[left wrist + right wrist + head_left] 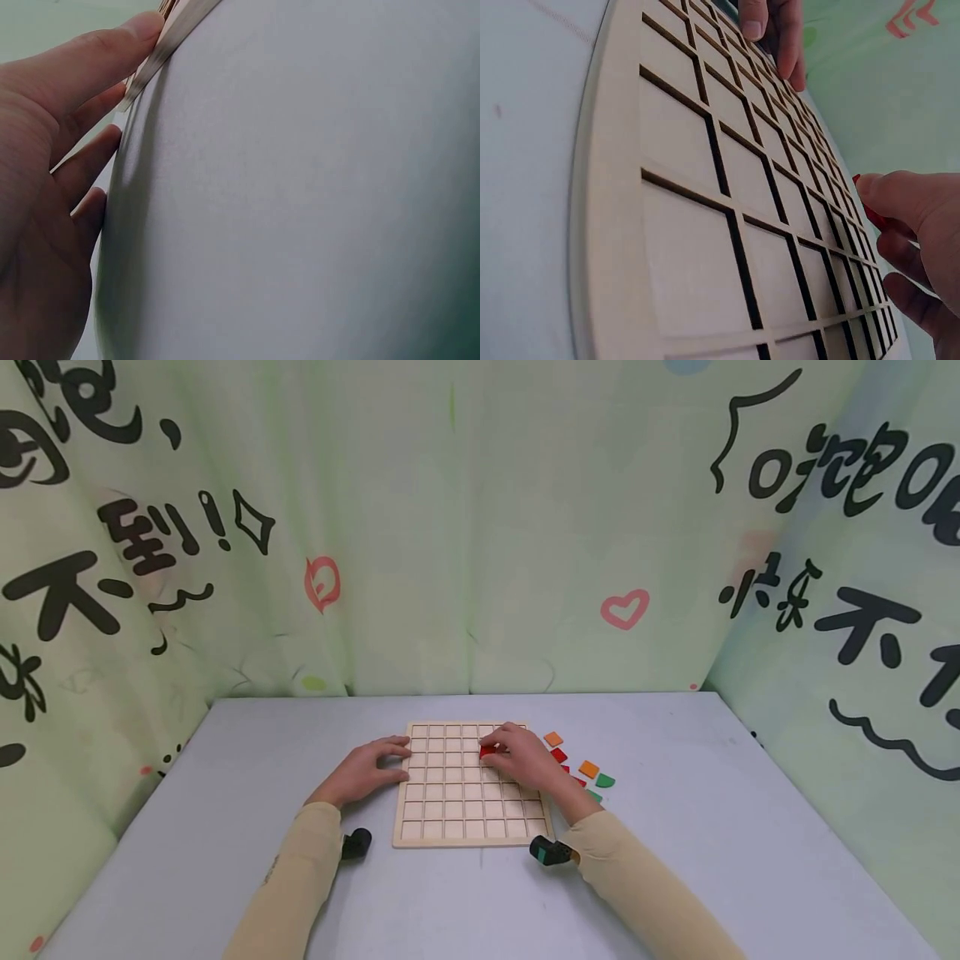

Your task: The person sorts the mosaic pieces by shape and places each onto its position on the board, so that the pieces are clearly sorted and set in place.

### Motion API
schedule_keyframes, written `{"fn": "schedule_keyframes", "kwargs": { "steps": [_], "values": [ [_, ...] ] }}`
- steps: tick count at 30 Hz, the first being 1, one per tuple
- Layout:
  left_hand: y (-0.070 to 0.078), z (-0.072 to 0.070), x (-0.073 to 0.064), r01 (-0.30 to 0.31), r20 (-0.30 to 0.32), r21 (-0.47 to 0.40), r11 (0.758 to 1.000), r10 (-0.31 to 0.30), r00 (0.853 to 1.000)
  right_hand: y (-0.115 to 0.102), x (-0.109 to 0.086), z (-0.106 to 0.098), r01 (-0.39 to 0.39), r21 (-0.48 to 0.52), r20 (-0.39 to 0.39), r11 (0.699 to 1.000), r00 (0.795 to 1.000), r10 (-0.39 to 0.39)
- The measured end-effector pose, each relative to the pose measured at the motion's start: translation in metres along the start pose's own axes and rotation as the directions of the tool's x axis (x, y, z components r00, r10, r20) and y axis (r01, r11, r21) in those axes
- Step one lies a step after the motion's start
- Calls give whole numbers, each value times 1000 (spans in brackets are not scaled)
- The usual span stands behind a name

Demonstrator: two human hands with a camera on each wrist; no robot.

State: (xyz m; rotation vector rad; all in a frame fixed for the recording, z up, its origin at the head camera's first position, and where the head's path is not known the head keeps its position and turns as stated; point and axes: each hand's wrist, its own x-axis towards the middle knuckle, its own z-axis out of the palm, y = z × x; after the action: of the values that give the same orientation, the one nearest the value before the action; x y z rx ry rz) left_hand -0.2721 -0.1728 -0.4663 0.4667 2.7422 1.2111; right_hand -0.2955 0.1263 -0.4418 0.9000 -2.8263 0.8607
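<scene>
At the near side, the right sleeve (637, 885) crosses the table (450, 910); should that forearm swing right, I could lose the loose green pieces (605, 781) from their spot beside it. Farther up, I have the left hand (366, 768) spread wide, its thumb at the left rim of the wooden grid board (470, 842); too light a touch could let the board slide if its right side gets pushed. About level with it, the right hand (523, 756) is narrow, pinching a red piece (487, 751) over the far part, right of the middle. Tilted, that piece could catch on a divider; whether it touches wood, I cannot tell. Compartments under this hand are hidden from me; the far-left ones show bare floors. Just right of the far rim lies an orange piece (553, 739); beyond hangs a printed curtain (480, 543).
</scene>
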Motion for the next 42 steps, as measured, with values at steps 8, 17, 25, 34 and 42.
{"fn": "schedule_keyframes", "kwargs": {
  "steps": [8,17,25,34,42],
  "values": [
    [-1,0,1,-2,-4,1,1000,2,1000,-8,11,15,-17,0,19,1000,1000,17],
    [0,2,0,21,5,1,1000,-21,1000,-19,20,27,3,-20,57,1000,998,-2],
    [1,1,1,33,8,3,999,-33,999,-23,26,34,19,7,41,1000,999,-20],
    [0,0,1,35,10,6,999,-35,999,-24,26,37,-30,16,30,999,999,29],
    [2,0,2,34,13,4,999,-34,999,-23,25,36,-59,3,40,998,997,59]
  ]
}}
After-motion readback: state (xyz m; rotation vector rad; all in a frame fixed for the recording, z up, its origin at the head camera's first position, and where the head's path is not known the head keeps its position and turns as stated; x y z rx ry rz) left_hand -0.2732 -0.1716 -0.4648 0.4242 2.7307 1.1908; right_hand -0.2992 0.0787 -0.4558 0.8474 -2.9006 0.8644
